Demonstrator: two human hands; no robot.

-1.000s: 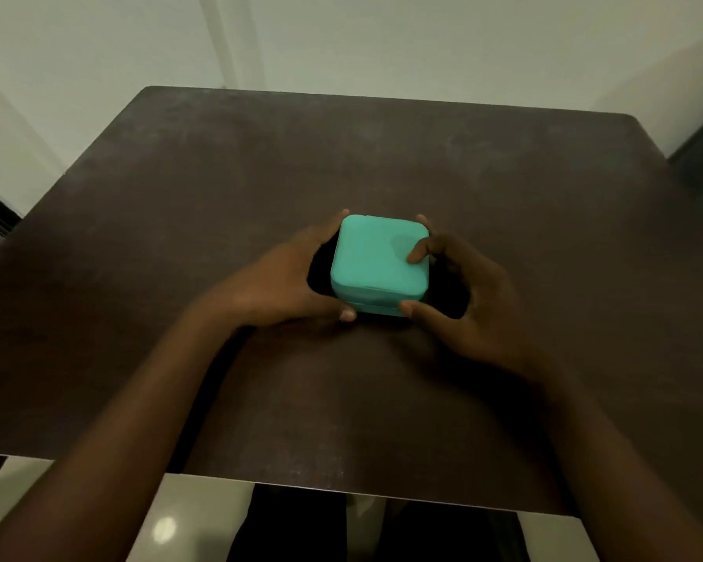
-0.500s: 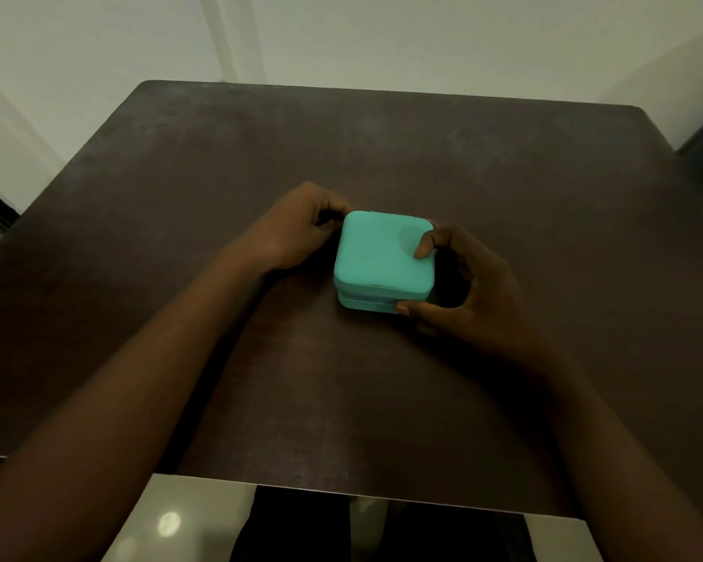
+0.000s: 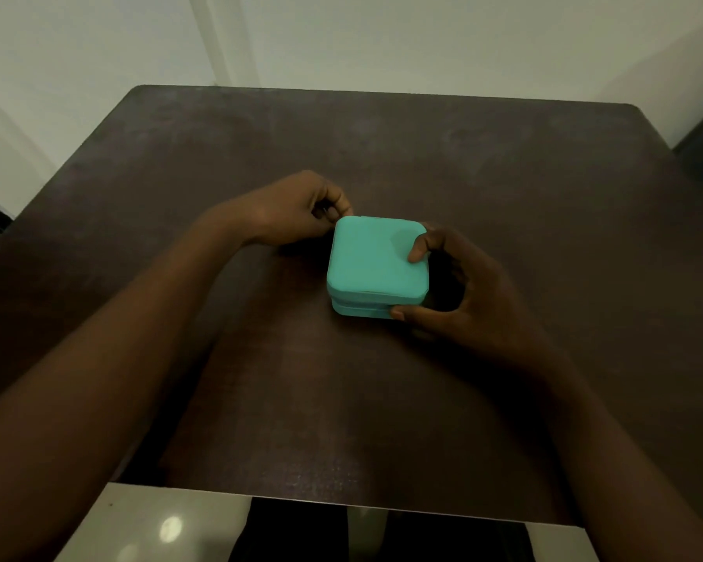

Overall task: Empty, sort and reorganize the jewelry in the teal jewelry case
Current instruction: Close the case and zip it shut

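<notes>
1. Head view, the case: the teal jewelry case [image 3: 377, 261] lies flat and closed on the dark counter [image 3: 504, 164], roughly in the middle of it and a little to the person's right. A seam runs round the case between lid and base, and no jewelry shows anywhere, so I judge the emptying has not begun.

2. Head view, right hand: the right hand [image 3: 471, 294] has its grip around the case's right side. One fingertip [image 3: 417, 253] presses on the lid near the right edge, and the thumb lies against the front right corner at the seam. This hold seems meant to pin the case so it cannot slide or turn while the other hand works on the closure.

3. Head view, left hand: the left hand [image 3: 301, 208] sits at the case's far left corner, touching it. Its grip is narrow, thumb and fingers pinched together at the corner. What they pinch is too small and dark to make out; it may be a zip pull, but I cannot tell.

4. Head view, surroundings: nothing else lies on the counter around the case. That bare space around the case suits laying out and sorting pieces once the lid is up.

5. Judgement: the step in hand looks like opening the case. The risk is the case skidding if the right hand eases off.
</notes>
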